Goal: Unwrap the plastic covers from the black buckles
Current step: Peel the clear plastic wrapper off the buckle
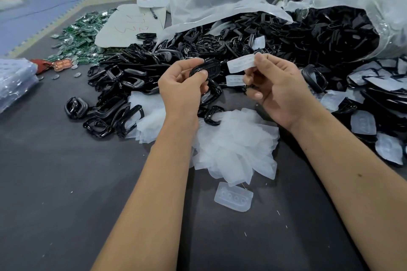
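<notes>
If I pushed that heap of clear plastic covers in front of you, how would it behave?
The heap of covers would probably scatter: the pieces lie loose and overlapping. They look thin and light; the cover pinched in the right hand holds its shape, so likely semi-stiff.

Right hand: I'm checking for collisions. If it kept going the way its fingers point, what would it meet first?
Probably the buckle in the left hand; the right hand holds a cover.

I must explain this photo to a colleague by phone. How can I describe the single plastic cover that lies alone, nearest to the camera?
Start at the heap of white plastic covers between the forearms on the dark table. Just below it, toward the camera, lies one plastic cover by itself. Unlike the heaped ones, it touches none and shows a row of round dimples.
</notes>
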Motion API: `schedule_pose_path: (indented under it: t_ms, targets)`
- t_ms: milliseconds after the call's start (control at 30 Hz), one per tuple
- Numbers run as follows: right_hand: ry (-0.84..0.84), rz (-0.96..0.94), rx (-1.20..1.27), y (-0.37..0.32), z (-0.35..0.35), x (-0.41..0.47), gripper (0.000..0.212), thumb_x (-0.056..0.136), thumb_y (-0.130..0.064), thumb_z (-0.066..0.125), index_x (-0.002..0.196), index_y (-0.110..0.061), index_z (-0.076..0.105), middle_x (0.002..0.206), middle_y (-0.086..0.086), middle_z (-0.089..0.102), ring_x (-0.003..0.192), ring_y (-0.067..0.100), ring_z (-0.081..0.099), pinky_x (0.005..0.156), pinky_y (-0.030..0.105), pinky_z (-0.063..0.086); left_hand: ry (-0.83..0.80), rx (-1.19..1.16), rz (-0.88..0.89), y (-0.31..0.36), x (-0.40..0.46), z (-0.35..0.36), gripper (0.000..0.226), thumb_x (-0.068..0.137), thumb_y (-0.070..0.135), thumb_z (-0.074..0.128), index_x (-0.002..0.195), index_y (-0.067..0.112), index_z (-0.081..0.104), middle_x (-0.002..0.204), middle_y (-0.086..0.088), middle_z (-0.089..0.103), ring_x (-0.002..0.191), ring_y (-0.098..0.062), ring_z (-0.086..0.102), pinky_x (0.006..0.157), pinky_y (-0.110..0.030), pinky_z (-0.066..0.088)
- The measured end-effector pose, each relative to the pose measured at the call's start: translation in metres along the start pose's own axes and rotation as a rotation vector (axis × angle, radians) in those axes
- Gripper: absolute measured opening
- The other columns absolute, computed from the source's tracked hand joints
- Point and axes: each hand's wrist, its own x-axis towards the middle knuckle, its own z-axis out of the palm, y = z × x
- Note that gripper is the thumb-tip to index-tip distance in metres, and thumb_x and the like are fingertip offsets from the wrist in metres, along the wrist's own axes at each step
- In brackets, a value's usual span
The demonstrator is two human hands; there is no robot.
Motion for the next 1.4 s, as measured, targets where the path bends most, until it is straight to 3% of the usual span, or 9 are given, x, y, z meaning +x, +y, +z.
schedule_pose_path:
  t_ms: [200,367,533,633,733,900,1100,1267,1400]
  targets:
    - [-0.108,0.010,0.142,-0.001,0.002,-0.002,0.022,0.104,-0.017,0.056,0.082,-0.018,0.058,0.084,-0.001,0.058,0.081,0.011,0.056,0.054,0.018,0.040,-0.022,0.011,0.011,0.001,-0.001,0.002,0.026,0.085,-0.012,0.069,0.088,0.013,0.078,0.075,-0.004,0.069,0.060,-0.011,0.060,0.059,-0.021,0.053]
    - [-0.048,-0.017,0.171,-0.005,0.002,-0.001,0.032,0.098,-0.009,0.051,0.068,-0.019,0.057,0.111,0.006,0.075,0.067,0.006,0.048,0.049,0.016,0.035,-0.021,0.015,0.021,0.001,-0.002,0.003,0.024,0.085,-0.012,0.069,0.090,0.010,0.078,0.077,-0.007,0.068,0.058,-0.011,0.060,0.058,-0.021,0.052]
    - [0.020,-0.019,0.186,-0.004,-0.004,0.002,0.027,0.103,-0.021,0.059,0.077,-0.014,0.061,0.086,0.002,0.065,0.067,0.007,0.046,0.047,0.015,0.036,-0.032,0.007,0.017,0.001,-0.002,0.003,0.024,0.085,-0.012,0.069,0.090,0.010,0.078,0.075,-0.005,0.068,0.058,-0.012,0.059,0.059,-0.022,0.053]
    - [0.030,-0.033,0.163,-0.002,-0.002,0.002,0.004,0.097,-0.010,0.063,0.096,-0.008,0.066,0.088,0.005,0.068,0.072,0.009,0.054,0.051,0.015,0.041,-0.063,0.014,0.034,0.000,-0.004,0.007,0.027,0.085,-0.013,0.070,0.085,0.013,0.077,0.076,-0.006,0.069,0.062,-0.014,0.060,0.058,-0.022,0.053]
    - [0.062,-0.060,0.095,0.001,-0.002,0.003,0.024,0.090,0.000,0.068,0.112,-0.010,0.067,0.087,0.007,0.064,0.072,0.013,0.056,0.051,0.017,0.043,-0.101,0.027,0.043,-0.002,-0.005,0.009,0.028,0.085,-0.013,0.070,0.085,0.014,0.077,0.075,-0.003,0.070,0.060,-0.014,0.060,0.058,-0.022,0.053]
    - [0.134,-0.086,-0.057,0.002,-0.002,0.003,0.015,0.078,-0.018,0.079,0.093,-0.014,0.075,0.081,0.003,0.071,0.067,0.012,0.057,0.046,0.019,0.036,-0.120,0.013,0.027,-0.003,-0.005,0.009,0.026,0.085,-0.013,0.070,0.086,0.012,0.077,0.074,-0.003,0.071,0.056,-0.014,0.059,0.058,-0.022,0.053]
    - [0.162,-0.124,-0.124,0.006,-0.002,0.005,0.010,0.073,-0.025,0.086,0.081,-0.020,0.082,0.078,0.000,0.073,0.071,0.011,0.062,0.049,0.020,0.044,-0.154,0.009,0.030,-0.004,-0.004,0.007,0.027,0.085,-0.012,0.072,0.085,0.015,0.078,0.076,-0.004,0.072,0.061,-0.015,0.063,0.062,-0.023,0.055]
    - [0.128,-0.137,-0.132,0.007,0.000,0.005,0.005,0.087,-0.011,0.081,0.092,-0.011,0.081,0.079,0.006,0.074,0.068,0.014,0.063,0.051,0.020,0.048,-0.188,0.053,0.052,-0.006,-0.006,0.008,0.027,0.085,-0.010,0.074,0.088,0.016,0.080,0.079,-0.001,0.075,0.071,-0.015,0.069,0.068,-0.023,0.058]
    - [0.196,-0.168,-0.292,0.009,0.003,0.003,0.006,0.088,-0.006,0.081,0.087,-0.007,0.076,0.070,0.008,0.073,0.061,0.016,0.067,0.050,0.021,0.050,-0.211,0.062,0.017,-0.006,-0.007,0.009,0.023,0.088,-0.008,0.073,0.098,0.011,0.080,0.087,-0.004,0.076,0.079,-0.011,0.072,0.073,-0.024,0.060]
